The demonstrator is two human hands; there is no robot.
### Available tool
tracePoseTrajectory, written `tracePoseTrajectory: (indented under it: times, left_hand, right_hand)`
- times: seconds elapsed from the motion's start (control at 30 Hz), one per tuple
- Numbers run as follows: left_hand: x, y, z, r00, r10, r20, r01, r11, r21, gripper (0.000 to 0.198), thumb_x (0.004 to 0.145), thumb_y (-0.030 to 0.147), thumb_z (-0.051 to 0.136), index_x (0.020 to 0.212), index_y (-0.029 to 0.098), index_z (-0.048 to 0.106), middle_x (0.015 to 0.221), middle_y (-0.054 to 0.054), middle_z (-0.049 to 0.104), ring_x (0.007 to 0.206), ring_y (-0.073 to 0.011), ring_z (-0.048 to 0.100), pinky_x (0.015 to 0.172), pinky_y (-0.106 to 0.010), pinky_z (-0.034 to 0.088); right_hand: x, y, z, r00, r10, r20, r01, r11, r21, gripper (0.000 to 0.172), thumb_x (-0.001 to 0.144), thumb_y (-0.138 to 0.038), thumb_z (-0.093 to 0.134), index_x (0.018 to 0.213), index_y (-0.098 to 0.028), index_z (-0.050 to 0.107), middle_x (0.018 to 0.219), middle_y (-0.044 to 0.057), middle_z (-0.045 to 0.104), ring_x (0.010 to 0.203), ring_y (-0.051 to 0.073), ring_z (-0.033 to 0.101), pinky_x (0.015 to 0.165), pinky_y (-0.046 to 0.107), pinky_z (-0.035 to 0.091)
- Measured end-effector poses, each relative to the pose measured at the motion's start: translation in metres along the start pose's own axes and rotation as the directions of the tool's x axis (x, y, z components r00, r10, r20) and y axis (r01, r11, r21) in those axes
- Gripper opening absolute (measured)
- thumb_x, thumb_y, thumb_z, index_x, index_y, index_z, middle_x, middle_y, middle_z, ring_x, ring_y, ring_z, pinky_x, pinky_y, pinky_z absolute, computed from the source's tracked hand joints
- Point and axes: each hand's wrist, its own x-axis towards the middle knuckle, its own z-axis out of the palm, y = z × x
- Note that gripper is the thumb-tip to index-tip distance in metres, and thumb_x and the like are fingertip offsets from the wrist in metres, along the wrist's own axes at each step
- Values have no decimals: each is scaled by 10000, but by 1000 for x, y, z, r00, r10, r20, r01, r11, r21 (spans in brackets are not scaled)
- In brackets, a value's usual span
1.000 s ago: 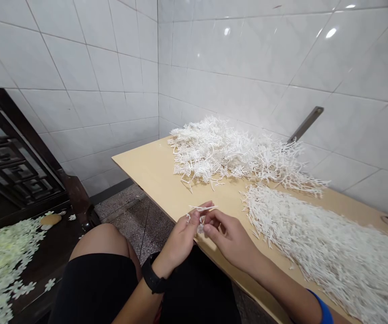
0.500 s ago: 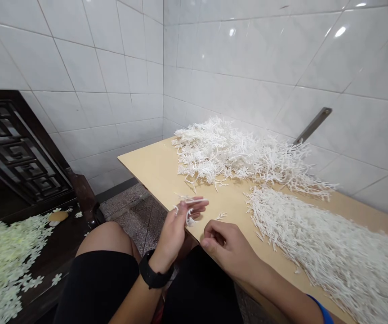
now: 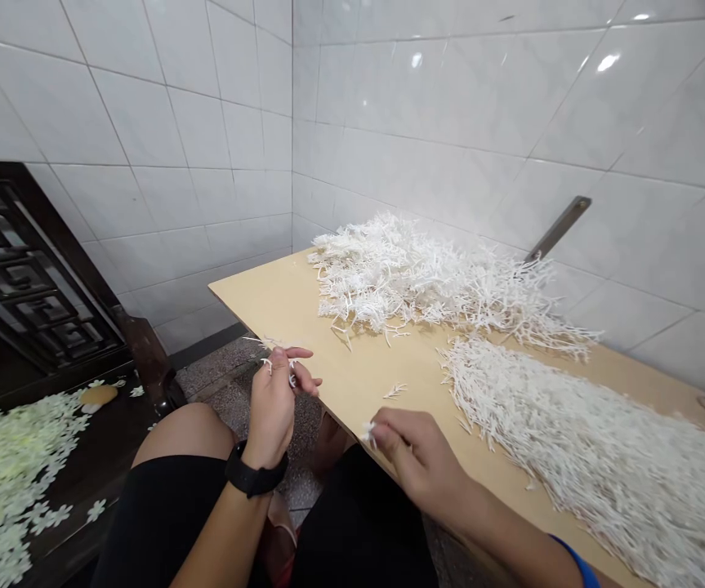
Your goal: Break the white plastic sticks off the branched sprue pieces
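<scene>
My left hand, with a black watch on its wrist, is raised beside the table's front edge. Its thumb and fingers close on a thin white plastic sprig whose branching tips stick out around the fingers. Over the near edge of the table, my right hand pinches a small white branched piece between thumb and forefinger; the rest of that piece is hidden. A loose white sprig lies on the tabletop just beyond my right hand.
A tangled heap of white branched sprigs covers the back of the wooden table. Another long pile of white pieces spreads along the right. Pale yellow-green flowers lie on a dark wooden bench at left. A metal bracket leans by the tiled wall.
My left hand has moved left, away from my right hand, with the sprig in it. A small white piece now shows at my right fingertips. The view has shifted slightly.
</scene>
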Motion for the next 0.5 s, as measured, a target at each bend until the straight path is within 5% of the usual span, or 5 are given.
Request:
tracePoseTrajectory:
  times: [0.1,0.23,0.37,0.43,0.5]
  left_hand:
    - [-1,5,-2,995,-43,92,42,999,17,478,924,554,462,1046,127,638,777,-53,722,641,-125,647,674,-246,527]
    - [-4,6,1,992,-75,100,75,997,7,457,927,520,479,1069,119,646,906,-94,741,701,-133,650,729,-259,519]
    - [-1,6,-3,994,-85,73,85,996,7,462,918,518,493,1070,113,652,910,-107,744,710,-147,645,723,-268,509]
    - [1,6,-5,994,-86,73,86,996,3,461,916,522,495,1065,116,656,909,-103,746,713,-145,643,725,-268,507]
    - [2,6,-6,994,-83,69,83,997,-3,462,919,524,489,1052,116,661,902,-99,747,710,-140,640,727,-263,506]
  right_hand:
    - [9,14,-6,995,91,-38,-94,993,-66,320,978,-247,394,689,-196,524,618,-5,552,578,131,528,597,239,399]
    - [13,31,-17,991,105,-87,-123,966,-226,228,940,-158,414,944,-194,639,782,40,665,718,175,617,695,291,482]
    - [13,42,-31,991,47,-123,-91,918,-386,521,796,-5,388,1205,-225,624,1104,98,671,1040,251,598,899,441,497]
    - [13,41,-32,979,46,-201,-114,933,-342,596,745,1,404,1254,-233,609,1213,106,634,1146,275,550,970,504,464]
    - [13,35,-25,967,130,-220,-156,982,-106,546,765,-39,420,1234,-234,621,1215,106,638,1115,268,581,928,495,503]
